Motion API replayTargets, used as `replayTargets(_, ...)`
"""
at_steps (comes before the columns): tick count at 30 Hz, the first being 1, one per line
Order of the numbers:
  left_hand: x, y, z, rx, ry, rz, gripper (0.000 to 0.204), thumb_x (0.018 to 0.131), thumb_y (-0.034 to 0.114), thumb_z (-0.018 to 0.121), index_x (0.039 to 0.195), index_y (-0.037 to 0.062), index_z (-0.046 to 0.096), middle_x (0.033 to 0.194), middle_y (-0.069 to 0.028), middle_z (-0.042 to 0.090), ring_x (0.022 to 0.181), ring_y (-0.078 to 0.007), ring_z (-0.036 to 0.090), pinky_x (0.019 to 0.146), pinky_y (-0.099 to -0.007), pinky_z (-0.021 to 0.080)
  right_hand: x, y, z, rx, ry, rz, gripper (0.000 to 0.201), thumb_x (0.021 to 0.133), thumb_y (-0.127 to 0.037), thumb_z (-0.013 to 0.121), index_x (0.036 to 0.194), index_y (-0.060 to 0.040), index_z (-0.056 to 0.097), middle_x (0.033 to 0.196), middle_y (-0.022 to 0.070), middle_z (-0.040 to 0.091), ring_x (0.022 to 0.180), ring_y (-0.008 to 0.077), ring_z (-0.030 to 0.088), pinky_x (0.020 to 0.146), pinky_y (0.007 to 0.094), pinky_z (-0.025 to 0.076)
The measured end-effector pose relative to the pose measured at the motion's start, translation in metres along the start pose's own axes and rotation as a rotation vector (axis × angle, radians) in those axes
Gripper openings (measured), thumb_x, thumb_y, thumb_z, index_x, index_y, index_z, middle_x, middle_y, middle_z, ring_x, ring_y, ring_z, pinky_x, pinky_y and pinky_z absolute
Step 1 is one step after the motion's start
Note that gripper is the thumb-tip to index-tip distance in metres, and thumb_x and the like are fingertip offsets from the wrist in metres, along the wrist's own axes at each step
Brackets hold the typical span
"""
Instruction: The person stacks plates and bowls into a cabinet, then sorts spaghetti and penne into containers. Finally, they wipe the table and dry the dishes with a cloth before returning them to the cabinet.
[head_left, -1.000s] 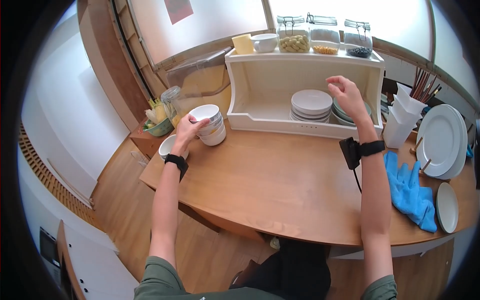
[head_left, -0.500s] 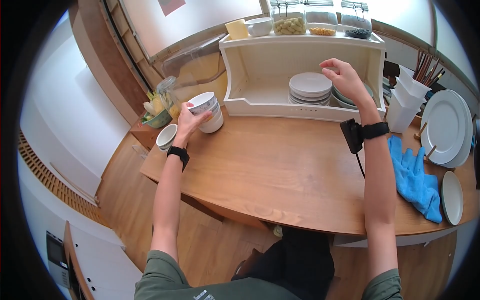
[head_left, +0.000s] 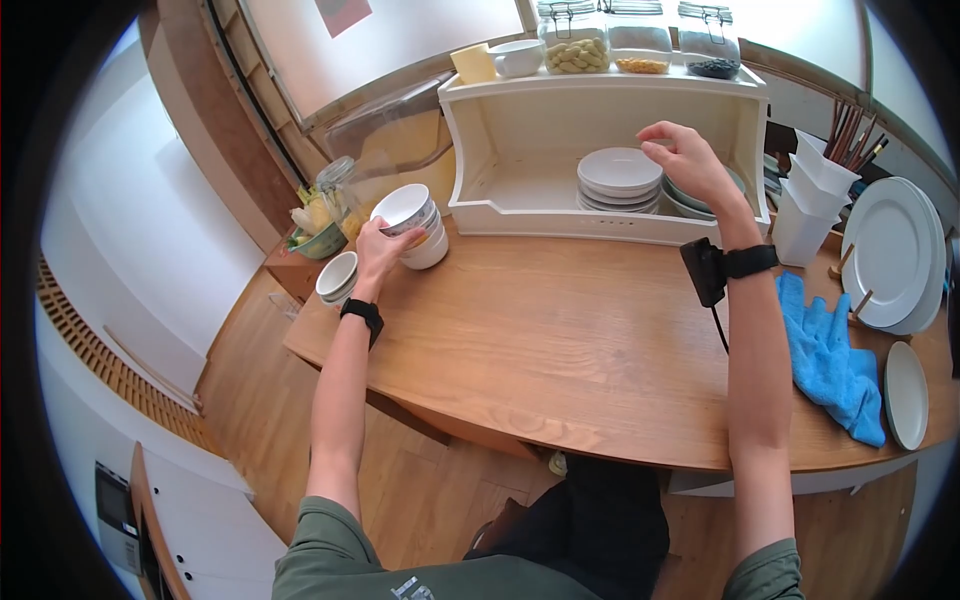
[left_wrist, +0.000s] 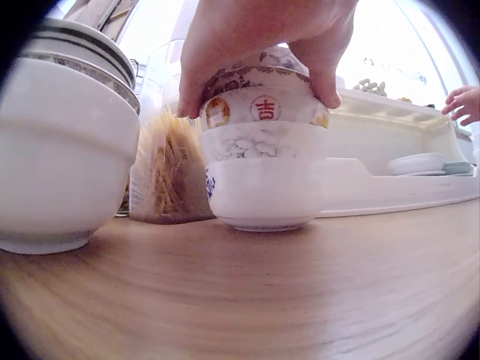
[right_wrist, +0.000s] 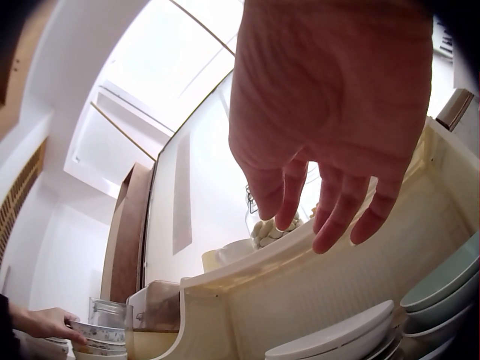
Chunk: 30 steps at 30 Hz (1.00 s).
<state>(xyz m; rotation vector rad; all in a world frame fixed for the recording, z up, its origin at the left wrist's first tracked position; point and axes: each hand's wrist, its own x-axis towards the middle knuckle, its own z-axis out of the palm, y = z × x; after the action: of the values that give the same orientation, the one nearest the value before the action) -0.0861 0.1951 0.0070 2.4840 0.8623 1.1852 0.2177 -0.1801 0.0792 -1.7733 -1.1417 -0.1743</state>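
At the left side of the wooden table [head_left: 520, 330], my left hand [head_left: 378, 247] grips the top white patterned bowl [head_left: 403, 207] of a stack, thumb and fingers on either side near its rim. Below it, more nested white bowls [left_wrist: 262, 187] rest on the tabletop. A second stack of bowls [left_wrist: 67, 135] stands beside it, nearer the table's left edge. My right hand [head_left: 690, 160] is raised at the shelf, holding nothing, its fingers loosely bent. Under and beside it are stacked white plates [head_left: 620, 172] and greenish bowls [right_wrist: 442, 281] inside the shelf.
The white shelf [head_left: 520, 215] spans the table's back, with glass jars [head_left: 575, 45] and a white cup [head_left: 518, 60] on top. To the right are a blue glove [head_left: 830, 365], upright white plates [head_left: 890, 255] and white chopstick holders [head_left: 805, 215]. A clear jar [head_left: 340, 190] stands at left.
The head view has tilted, so the scene sits higher in the frame. My left hand keeps its hold on the top bowl, and my right hand stays raised near the shelf.
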Motion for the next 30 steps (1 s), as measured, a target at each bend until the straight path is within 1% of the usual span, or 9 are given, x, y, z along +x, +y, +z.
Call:
replayTargets(3, 0.001, -0.002, 0.000, 0.012, 0.058, 0.051, 0.052, 0.064, 0.042, 0.088, 0.077, 0.0025, 0.057, 0.079, -0.0084, 0.067, 0.074, -0.0152, 0.060, 0.066, -0.0291, 0.049, 0.000, 0.001, 0.001, -0.008, 0.013, -0.040, 0.028, 0.090, -0.019, 0.059, 0.109, 0.0010, 0.065, 0.102, 0.0156, 0.069, 0.095, 0.0237, 0.064, 0.085, 0.0343, 0.050)
replayTargets(5, 0.007, -0.003, -0.001, -0.074, 0.093, -0.044, 0.060, 0.061, 0.046, 0.088, 0.078, -0.0033, 0.059, 0.092, -0.0191, 0.066, 0.081, -0.0254, 0.064, 0.074, -0.0350, 0.051, 0.000, 0.001, -0.001, -0.027, 0.009, -0.055, 0.025, 0.094, -0.017, 0.059, 0.110, 0.0014, 0.063, 0.099, 0.0087, 0.067, 0.086, 0.0153, 0.061, 0.080, 0.0294, 0.049)
replayTargets(9, 0.017, 0.019, -0.016, -0.307, 0.115, 0.002, 0.056, 0.065, 0.043, 0.087, 0.085, -0.0039, 0.064, 0.092, -0.0175, 0.068, 0.080, -0.0205, 0.065, 0.072, -0.0327, 0.051, 0.001, 0.001, -0.002, -0.015, 0.005, -0.028, 0.025, 0.094, -0.017, 0.058, 0.110, 0.0018, 0.063, 0.098, 0.0086, 0.067, 0.086, 0.0156, 0.061, 0.080, 0.0296, 0.049)
replayTargets(15, 0.030, 0.091, -0.018, -0.254, 0.060, 0.111, 0.054, 0.066, 0.045, 0.086, 0.082, -0.0032, 0.065, 0.083, -0.0140, 0.069, 0.073, -0.0196, 0.065, 0.069, -0.0323, 0.051, 0.000, 0.002, -0.001, -0.045, -0.011, -0.039, 0.026, 0.094, -0.018, 0.059, 0.111, 0.0014, 0.063, 0.097, 0.0082, 0.067, 0.087, 0.0150, 0.061, 0.080, 0.0295, 0.049)
replayTargets(19, 0.034, 0.133, 0.018, -0.339, -0.075, 0.206, 0.055, 0.066, 0.047, 0.085, 0.081, -0.0038, 0.069, 0.078, -0.0124, 0.071, 0.070, -0.0178, 0.066, 0.066, -0.0311, 0.051, -0.001, 0.000, -0.003, -0.034, -0.007, -0.010, 0.027, 0.094, -0.018, 0.059, 0.111, 0.0020, 0.063, 0.097, 0.0075, 0.066, 0.086, 0.0141, 0.060, 0.080, 0.0287, 0.048)
replayTargets(23, 0.045, 0.136, 0.081, -0.435, -0.138, 0.180, 0.055, 0.065, 0.045, 0.086, 0.083, -0.0039, 0.070, 0.076, -0.0120, 0.071, 0.069, -0.0174, 0.066, 0.065, -0.0305, 0.052, -0.001, 0.000, -0.006, 0.005, -0.019, 0.006, 0.026, 0.094, -0.016, 0.059, 0.111, 0.0024, 0.063, 0.097, 0.0066, 0.066, 0.086, 0.0128, 0.059, 0.081, 0.0274, 0.048)
replayTargets(25, 0.045, 0.141, 0.099, -0.389, -0.282, 0.062, 0.050, 0.072, 0.035, 0.083, 0.101, -0.0034, 0.069, 0.092, -0.0097, 0.071, 0.083, -0.0122, 0.064, 0.073, -0.0268, 0.050, -0.001, 0.002, -0.008, 0.024, -0.017, 0.009, 0.026, 0.094, -0.016, 0.059, 0.112, 0.0024, 0.063, 0.097, 0.0064, 0.066, 0.087, 0.0125, 0.060, 0.081, 0.0272, 0.048)
replayTargets(27, 0.049, 0.146, 0.113, -0.328, -0.312, 0.013, 0.052, 0.071, 0.036, 0.083, 0.102, -0.0037, 0.069, 0.093, -0.0100, 0.071, 0.084, -0.0131, 0.065, 0.075, -0.0273, 0.050, 0.000, 0.005, -0.009, 0.044, -0.014, 0.015, 0.025, 0.094, -0.015, 0.058, 0.112, 0.0025, 0.063, 0.097, 0.0063, 0.066, 0.087, 0.0121, 0.060, 0.081, 0.0270, 0.048)
replayTargets(30, 0.050, 0.147, 0.132, -0.286, -0.324, -0.028, 0.057, 0.066, 0.041, 0.084, 0.097, -0.0048, 0.069, 0.089, -0.0122, 0.071, 0.082, -0.0164, 0.066, 0.074, -0.0283, 0.051, 0.001, 0.009, -0.011, 0.084, -0.011, 0.021, 0.027, 0.091, -0.018, 0.059, 0.108, 0.0017, 0.065, 0.098, 0.0123, 0.069, 0.094, 0.0200, 0.063, 0.085, 0.0329, 0.049)
